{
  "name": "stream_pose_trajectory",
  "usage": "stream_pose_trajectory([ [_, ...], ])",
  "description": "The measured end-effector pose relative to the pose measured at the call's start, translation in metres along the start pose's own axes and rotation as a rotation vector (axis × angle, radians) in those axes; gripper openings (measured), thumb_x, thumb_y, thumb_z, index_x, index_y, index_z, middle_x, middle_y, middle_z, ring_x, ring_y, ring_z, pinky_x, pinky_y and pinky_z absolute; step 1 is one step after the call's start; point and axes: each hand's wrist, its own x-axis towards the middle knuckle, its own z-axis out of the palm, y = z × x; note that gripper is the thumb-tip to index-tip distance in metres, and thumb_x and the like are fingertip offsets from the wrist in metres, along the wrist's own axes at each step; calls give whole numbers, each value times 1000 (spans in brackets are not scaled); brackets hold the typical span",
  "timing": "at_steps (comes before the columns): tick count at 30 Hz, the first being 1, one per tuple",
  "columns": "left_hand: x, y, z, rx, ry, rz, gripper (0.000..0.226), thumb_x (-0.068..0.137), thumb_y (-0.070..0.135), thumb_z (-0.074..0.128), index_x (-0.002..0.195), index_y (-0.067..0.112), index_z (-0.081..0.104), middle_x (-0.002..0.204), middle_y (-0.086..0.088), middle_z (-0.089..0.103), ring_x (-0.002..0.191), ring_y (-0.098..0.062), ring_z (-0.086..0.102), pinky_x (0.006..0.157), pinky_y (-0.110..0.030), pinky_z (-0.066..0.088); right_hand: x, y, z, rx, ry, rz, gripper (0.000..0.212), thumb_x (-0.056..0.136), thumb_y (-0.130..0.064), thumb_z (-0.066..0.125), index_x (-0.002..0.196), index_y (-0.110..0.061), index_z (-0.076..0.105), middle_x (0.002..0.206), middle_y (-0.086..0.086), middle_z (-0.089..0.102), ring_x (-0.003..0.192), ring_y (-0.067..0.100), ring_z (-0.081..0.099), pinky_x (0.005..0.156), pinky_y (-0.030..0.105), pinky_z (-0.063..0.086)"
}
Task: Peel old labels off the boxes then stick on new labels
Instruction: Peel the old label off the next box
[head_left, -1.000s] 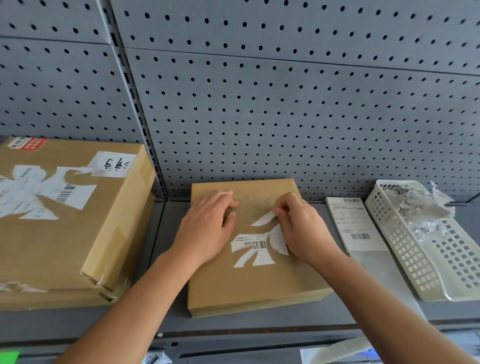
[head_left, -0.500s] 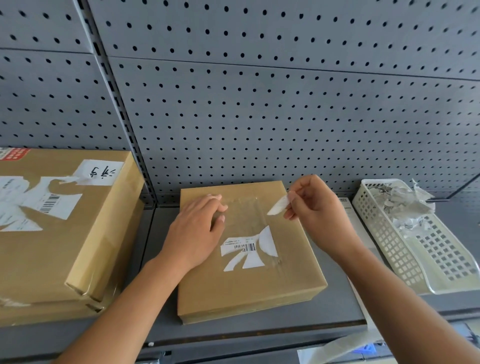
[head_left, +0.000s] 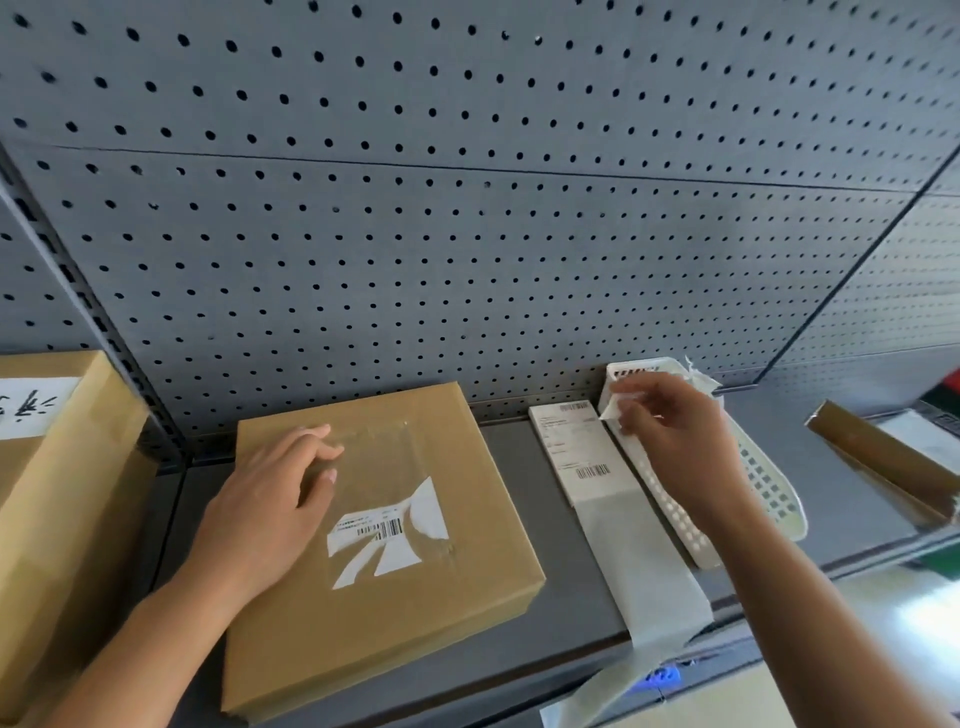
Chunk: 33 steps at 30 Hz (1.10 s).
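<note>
A flat cardboard box (head_left: 405, 613) lies on the grey shelf in front of me. Torn white remains of an old label (head_left: 387, 530) with a barcode stick to its top, inside a shiny patch of bare residue. My left hand (head_left: 270, 509) rests flat on the box's top left part, fingers relaxed. My right hand (head_left: 670, 436) is raised over the white basket (head_left: 769, 499) and pinches a small torn white label scrap (head_left: 615, 405). A strip of new labels (head_left: 576, 447) on backing paper lies between box and basket.
A larger cardboard box (head_left: 57, 467) with a handwritten label stands at the left. The grey pegboard wall (head_left: 467, 234) rises behind the shelf. The backing strip (head_left: 649, 587) hangs over the shelf's front edge. A brown flat object (head_left: 878, 462) lies at the far right.
My right hand tore a scrap off the box's label, lifted it and carried it right to above the basket. My left hand stayed on the box. The view swung right.
</note>
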Motion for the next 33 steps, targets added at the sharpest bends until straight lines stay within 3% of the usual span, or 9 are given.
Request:
stream_pose_trajectory([
  [3, 1, -1, 0, -5, 6, 1, 20, 100, 36, 50, 118, 37, 58, 148, 25, 43, 139, -5, 39, 103, -50, 47, 5, 17, -24, -58, 108, 43, 24, 92, -8, 66, 110, -23, 60, 82, -3, 71, 74, 10, 69, 71, 25, 54],
  [9, 3, -5, 3, -18, 25, 26, 21, 96, 46, 44, 113, 43, 56, 146, 29, 43, 137, -6, 42, 97, -51, 50, 19, 62, -60, -194, 203, 157, 9, 91, -18, 69, 93, -26, 64, 85, -9, 71, 79, 12, 69, 80, 43, 58],
  [18, 3, -7, 4, -44, 31, 22, 28, 92, 53, 39, 112, 43, 55, 145, 29, 45, 137, -7, 43, 100, -52, 48, 34, 90, -58, -200, 236, 196, 7, 91, -17, 71, 89, -23, 73, 94, -8, 72, 84, 11, 67, 78, 33, 53],
  [22, 3, -6, 6, -35, 24, 12, 19, 96, 45, 46, 113, 42, 56, 145, 28, 45, 138, -6, 41, 101, -50, 47, 41, 103, -54, -313, 204, 189, 15, 95, -16, 63, 100, -17, 77, 109, -1, 70, 86, 16, 65, 79, 30, 47],
  [27, 3, -4, 6, -19, 27, -4, 14, 99, 35, 53, 112, 40, 57, 145, 28, 45, 137, -5, 42, 100, -47, 48, 41, 115, -52, -379, 190, 231, 22, 94, -10, 59, 90, -25, 75, 91, -6, 74, 84, 19, 70, 81, 37, 56],
  [33, 2, 0, 3, -21, 32, -5, 14, 99, 34, 53, 111, 40, 57, 145, 27, 45, 136, -7, 43, 99, -48, 47, 41, 113, -52, -411, 182, 237, 23, 95, -13, 57, 94, -34, 67, 94, 0, 75, 73, 20, 70, 68, 41, 60],
])
